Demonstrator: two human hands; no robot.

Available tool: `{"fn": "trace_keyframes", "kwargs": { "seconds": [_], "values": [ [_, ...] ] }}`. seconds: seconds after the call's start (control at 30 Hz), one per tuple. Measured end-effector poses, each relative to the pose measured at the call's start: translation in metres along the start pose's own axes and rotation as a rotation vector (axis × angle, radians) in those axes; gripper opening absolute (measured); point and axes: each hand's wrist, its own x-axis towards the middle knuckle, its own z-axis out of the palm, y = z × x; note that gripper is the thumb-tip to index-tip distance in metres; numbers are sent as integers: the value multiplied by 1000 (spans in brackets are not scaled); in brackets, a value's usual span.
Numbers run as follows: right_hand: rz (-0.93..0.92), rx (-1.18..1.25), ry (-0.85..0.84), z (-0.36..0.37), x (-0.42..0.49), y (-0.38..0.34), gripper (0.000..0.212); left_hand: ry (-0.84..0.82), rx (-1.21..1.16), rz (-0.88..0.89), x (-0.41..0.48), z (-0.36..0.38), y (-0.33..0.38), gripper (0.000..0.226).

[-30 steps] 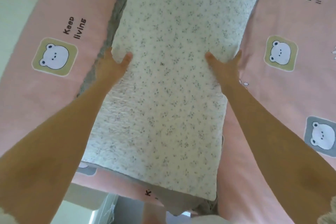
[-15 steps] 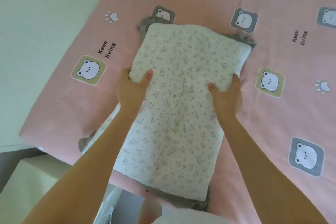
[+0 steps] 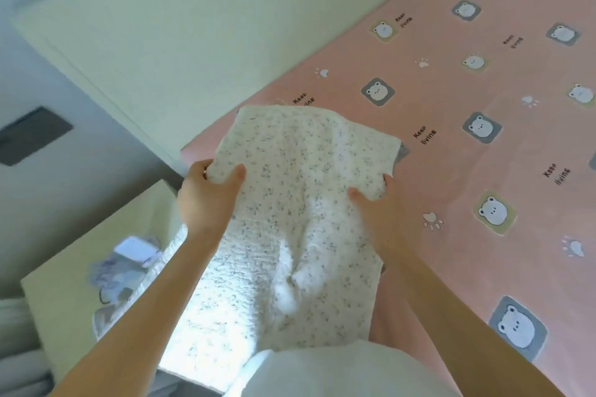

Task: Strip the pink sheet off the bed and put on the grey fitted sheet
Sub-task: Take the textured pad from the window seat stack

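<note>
Garment: a white garment (image 3: 322, 371) is seen at the bottom edge, nearest the camera.
Pillow: a white, flower-speckled pillow (image 3: 290, 235) is held in front of the body, creased down its middle. Its far end lies over the near corner of the bed.
Left hand: the pillow's left edge is gripped by the left hand (image 3: 206, 193), with the thumb on top and the fingers (image 3: 238, 171) curled round the edge.
Right hand: the right edge is gripped the same way by the right hand (image 3: 377, 206).
Surface: a pale bedside surface (image 3: 58, 293) stands left of the bed. Crumpled bluish-white items (image 3: 129, 258) lie on it, too blurred to name.
Pink sheet: the pink sheet (image 3: 483, 171) lies spread flat over the bed, printed with bears and paws. No corner is seen lifted.
Grey fitted sheet: not identified in view.
Progress: judged early. Only the pillow is being cleared. Stripping the pink sheet and fitting the grey one are both left.
Room: a pale wall (image 3: 193, 26) runs along the bed's far side, and a dark panel (image 3: 32, 135) is fixed at the left.
</note>
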Motion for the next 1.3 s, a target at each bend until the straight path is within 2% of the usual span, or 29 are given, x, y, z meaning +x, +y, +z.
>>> {"fn": "trace_keyframes", "kwargs": {
  "seconds": [0.13, 0.37, 0.5, 0.6, 0.7, 0.83, 1.0, 1.17, 1.3],
  "values": [
    [-157, -116, -141, 15, -70, -14, 72, 189, -24, -75, -57, -82, -24, 45],
    [-405, -250, -303, 13, -225, -9, 62, 474, -100, -161, -203, -206, -89, 37],
    [-510, -327, -396, 3, -325, 13, 76, 632, -116, -229, -304, -263, -126, 33],
    [-579, -385, -557, -6, -395, 37, 79, 755, -102, -300, -381, -302, -152, 35],
    [-595, -440, -714, -18, -450, 66, 79, 851, -47, -368, -454, -333, -170, 26],
    [-627, -480, -945, -33, -510, 100, 80, 986, 26, -457, -549, -356, -183, 23],
    [-720, -542, -1204, -67, -580, 129, 75, 1235, 65, -592, -673, -366, -185, 23],
    [-790, -563, -1458, -97, -647, 175, 91, 1419, 111, -697, -795, -366, -179, 24],
    [-823, -576, -1651, -137, -714, 206, 84, 1517, 204, -820, -885, -376, -180, 23]
  ]
}}
